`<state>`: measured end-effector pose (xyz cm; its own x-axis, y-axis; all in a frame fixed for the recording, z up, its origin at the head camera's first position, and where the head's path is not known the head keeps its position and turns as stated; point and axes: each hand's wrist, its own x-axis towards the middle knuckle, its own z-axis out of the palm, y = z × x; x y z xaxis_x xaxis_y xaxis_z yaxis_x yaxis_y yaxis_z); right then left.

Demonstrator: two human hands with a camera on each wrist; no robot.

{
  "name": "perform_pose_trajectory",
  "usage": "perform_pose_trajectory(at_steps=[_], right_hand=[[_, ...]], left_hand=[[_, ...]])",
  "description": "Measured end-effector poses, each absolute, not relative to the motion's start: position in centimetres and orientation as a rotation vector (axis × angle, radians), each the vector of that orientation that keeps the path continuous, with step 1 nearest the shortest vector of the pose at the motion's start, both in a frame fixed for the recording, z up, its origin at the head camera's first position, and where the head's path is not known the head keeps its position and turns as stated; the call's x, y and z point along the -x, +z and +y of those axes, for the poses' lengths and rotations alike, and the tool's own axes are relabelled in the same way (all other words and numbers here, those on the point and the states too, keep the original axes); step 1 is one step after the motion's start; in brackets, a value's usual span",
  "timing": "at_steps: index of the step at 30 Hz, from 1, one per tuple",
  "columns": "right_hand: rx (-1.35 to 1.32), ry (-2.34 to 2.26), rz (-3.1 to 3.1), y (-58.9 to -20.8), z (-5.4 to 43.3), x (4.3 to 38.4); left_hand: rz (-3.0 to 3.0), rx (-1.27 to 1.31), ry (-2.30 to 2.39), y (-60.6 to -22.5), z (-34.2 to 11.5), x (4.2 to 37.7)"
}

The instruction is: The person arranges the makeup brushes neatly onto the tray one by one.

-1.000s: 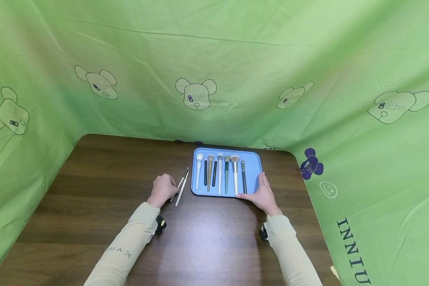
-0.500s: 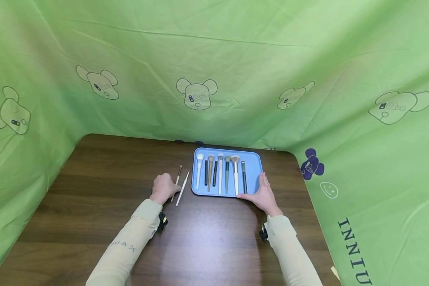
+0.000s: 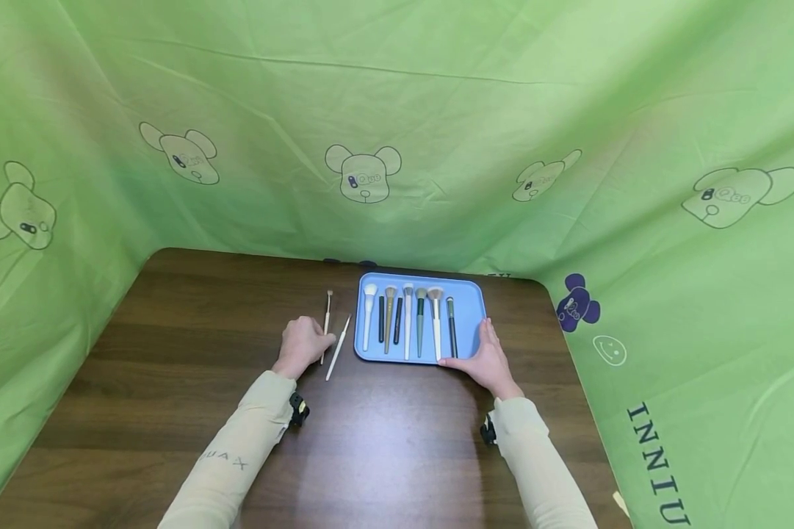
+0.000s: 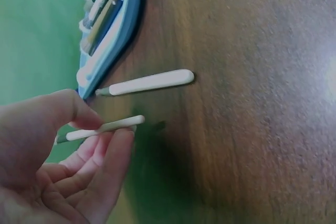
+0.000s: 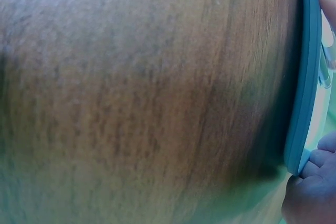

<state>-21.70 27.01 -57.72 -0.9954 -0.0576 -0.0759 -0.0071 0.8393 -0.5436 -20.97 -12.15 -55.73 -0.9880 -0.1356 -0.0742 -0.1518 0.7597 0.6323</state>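
Observation:
A slim makeup brush with a white handle (image 4: 123, 123) is pinched between the thumb and fingers of my left hand (image 3: 300, 345), left of the blue tray (image 3: 472, 294). Its bristle end (image 3: 329, 293) points to the far side of the table. Between this hand and the tray lies a second white-handled brush (image 3: 337, 349), on the table at a slant. My right hand (image 3: 485, 364) holds the tray's near right corner, the thumb along the front rim and the fingers (image 5: 323, 156) around the right side. Part of that hand falls outside the right wrist view.
Several makeup brushes lie side by side in the tray, among them a white one (image 3: 368, 316), a green one (image 3: 419, 319) and a dark one (image 3: 452, 327) at the right. Green printed cloth (image 3: 397, 132) hangs behind the brown wooden table (image 3: 238, 308).
The pinched brush has swung away from the second brush to stand nearly straight and has moved toward the far side. The right hand and the tray stay where they were.

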Motion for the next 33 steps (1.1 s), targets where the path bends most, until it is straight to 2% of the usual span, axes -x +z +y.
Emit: perform_pose_trajectory(at_steps=[13,20,33], right_hand=[[0.065,-0.881,2.901,-57.5,26.9,21.9],[0.039,-1.01,2.903,-56.9,25.3,21.8],[0.273,-1.424,2.869,-54.4,20.6,21.9]], left_hand=[[2.951,0.052,1.301,-55.4,-10.1,21.2],[2.938,-0.04,1.39,-55.7,-8.4,20.9],[2.924,-0.28,1.458,-55.3,-4.8,20.4]])
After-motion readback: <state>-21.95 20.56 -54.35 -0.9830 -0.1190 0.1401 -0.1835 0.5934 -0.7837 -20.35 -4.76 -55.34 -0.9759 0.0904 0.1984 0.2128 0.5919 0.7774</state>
